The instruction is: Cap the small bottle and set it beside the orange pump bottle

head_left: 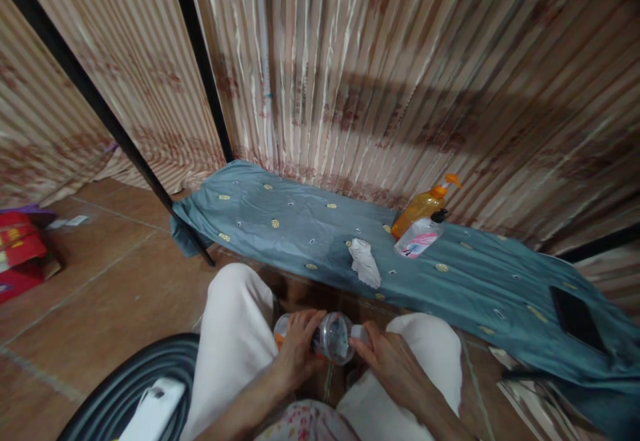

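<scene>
A clear plastic bottle [336, 338] lies on its side between my knees, its capped end pointing right. My left hand [299, 342] is wrapped round the bottle's body, covering much of its label. At the neck, the fingers of my right hand [376, 348] are closed on the whitish bottle cap [358, 334]. Whether the cap is loose or tight I cannot tell. Just beyond my hands, a crumpled white cloth [365, 263] rests on the green sheet [290, 228]. Farther right stand an orange pump bottle [418, 212] and a clear bottle with a pink label [420, 237].
A dark phone [578, 318] lies on the sheet at right. On the floor at left are a red box [20, 254] and a coiled black hose [115, 388] with a white object [154, 409] on it. Black poles [107, 118] and striped curtains [320, 81] stand beyond.
</scene>
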A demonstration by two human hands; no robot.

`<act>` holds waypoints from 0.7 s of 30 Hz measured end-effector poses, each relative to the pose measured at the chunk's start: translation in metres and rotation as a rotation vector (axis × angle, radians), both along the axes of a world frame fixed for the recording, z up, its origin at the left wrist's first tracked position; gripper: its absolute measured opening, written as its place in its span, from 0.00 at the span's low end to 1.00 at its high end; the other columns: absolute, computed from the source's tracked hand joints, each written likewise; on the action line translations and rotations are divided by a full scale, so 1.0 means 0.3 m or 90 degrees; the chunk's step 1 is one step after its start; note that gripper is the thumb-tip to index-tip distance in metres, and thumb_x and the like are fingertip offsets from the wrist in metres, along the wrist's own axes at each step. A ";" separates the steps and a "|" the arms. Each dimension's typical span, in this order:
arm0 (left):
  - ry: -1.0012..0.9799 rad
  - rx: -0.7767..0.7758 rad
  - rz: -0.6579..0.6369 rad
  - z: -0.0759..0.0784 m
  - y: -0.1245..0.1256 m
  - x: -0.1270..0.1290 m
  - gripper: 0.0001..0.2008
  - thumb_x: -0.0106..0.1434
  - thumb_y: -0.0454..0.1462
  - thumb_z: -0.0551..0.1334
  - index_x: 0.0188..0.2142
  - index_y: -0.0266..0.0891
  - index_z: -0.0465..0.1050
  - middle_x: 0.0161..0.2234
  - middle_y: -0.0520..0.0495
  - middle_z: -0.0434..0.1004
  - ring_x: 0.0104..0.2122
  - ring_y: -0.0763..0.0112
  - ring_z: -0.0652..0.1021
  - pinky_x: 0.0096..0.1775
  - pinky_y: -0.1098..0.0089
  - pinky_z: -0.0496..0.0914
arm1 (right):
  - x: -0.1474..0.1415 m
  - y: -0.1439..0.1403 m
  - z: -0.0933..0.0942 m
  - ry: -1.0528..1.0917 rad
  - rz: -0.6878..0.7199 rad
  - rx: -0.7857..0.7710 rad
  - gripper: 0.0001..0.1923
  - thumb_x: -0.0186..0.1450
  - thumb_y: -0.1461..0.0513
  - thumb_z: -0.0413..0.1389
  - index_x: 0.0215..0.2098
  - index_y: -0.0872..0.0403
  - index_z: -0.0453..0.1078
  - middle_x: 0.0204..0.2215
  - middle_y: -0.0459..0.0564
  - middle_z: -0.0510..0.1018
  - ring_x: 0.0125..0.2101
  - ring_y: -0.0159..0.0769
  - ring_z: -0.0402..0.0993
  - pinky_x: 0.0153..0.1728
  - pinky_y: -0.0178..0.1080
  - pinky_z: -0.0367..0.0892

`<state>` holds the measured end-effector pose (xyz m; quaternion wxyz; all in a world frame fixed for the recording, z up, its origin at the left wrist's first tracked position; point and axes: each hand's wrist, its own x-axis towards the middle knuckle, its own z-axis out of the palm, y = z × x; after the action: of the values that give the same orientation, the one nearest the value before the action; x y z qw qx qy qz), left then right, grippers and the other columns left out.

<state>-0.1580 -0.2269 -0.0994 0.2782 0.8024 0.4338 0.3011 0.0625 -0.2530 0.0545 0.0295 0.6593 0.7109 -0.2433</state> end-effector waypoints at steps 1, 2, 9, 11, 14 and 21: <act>0.002 0.003 -0.001 -0.002 0.000 0.001 0.43 0.50 0.34 0.65 0.67 0.42 0.66 0.59 0.35 0.75 0.58 0.43 0.75 0.60 0.40 0.67 | 0.001 0.001 -0.007 -0.010 -0.003 0.004 0.17 0.79 0.54 0.47 0.48 0.56 0.73 0.36 0.58 0.87 0.43 0.50 0.86 0.39 0.39 0.70; 0.003 0.004 -0.003 -0.005 0.000 0.003 0.43 0.50 0.34 0.65 0.67 0.42 0.66 0.59 0.35 0.75 0.58 0.43 0.75 0.61 0.40 0.67 | 0.003 0.003 -0.011 -0.018 -0.004 0.003 0.18 0.79 0.53 0.47 0.48 0.57 0.74 0.36 0.59 0.87 0.44 0.51 0.86 0.40 0.40 0.71; -0.017 -0.041 -0.001 -0.025 -0.002 0.015 0.43 0.49 0.34 0.69 0.66 0.44 0.66 0.60 0.37 0.75 0.59 0.44 0.75 0.61 0.42 0.69 | 0.032 0.023 0.001 0.116 0.068 0.022 0.18 0.75 0.60 0.55 0.61 0.55 0.71 0.54 0.59 0.83 0.57 0.48 0.80 0.56 0.44 0.71; -0.021 -0.044 0.003 -0.025 -0.003 0.013 0.43 0.49 0.34 0.69 0.67 0.44 0.66 0.60 0.36 0.75 0.60 0.44 0.75 0.61 0.41 0.69 | 0.034 0.028 -0.005 0.130 0.076 0.012 0.16 0.76 0.59 0.52 0.59 0.55 0.72 0.52 0.58 0.84 0.54 0.48 0.81 0.55 0.45 0.71; -0.026 -0.042 0.013 -0.026 -0.007 0.011 0.43 0.50 0.33 0.68 0.67 0.44 0.66 0.60 0.36 0.76 0.59 0.45 0.75 0.61 0.41 0.69 | 0.033 0.033 -0.028 0.112 0.072 0.011 0.17 0.77 0.57 0.51 0.58 0.56 0.72 0.51 0.59 0.84 0.53 0.49 0.81 0.53 0.45 0.71; -0.012 -0.037 0.039 -0.033 -0.007 0.007 0.42 0.48 0.31 0.65 0.65 0.43 0.69 0.58 0.37 0.77 0.58 0.45 0.76 0.61 0.41 0.69 | 0.016 0.039 -0.069 0.104 0.027 0.015 0.16 0.78 0.53 0.49 0.50 0.54 0.73 0.42 0.56 0.86 0.47 0.48 0.84 0.46 0.42 0.71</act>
<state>-0.1560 -0.2291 -0.1093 0.2961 0.7774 0.4642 0.3043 0.0673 -0.2412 0.0339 -0.0312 0.6226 0.7273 -0.2869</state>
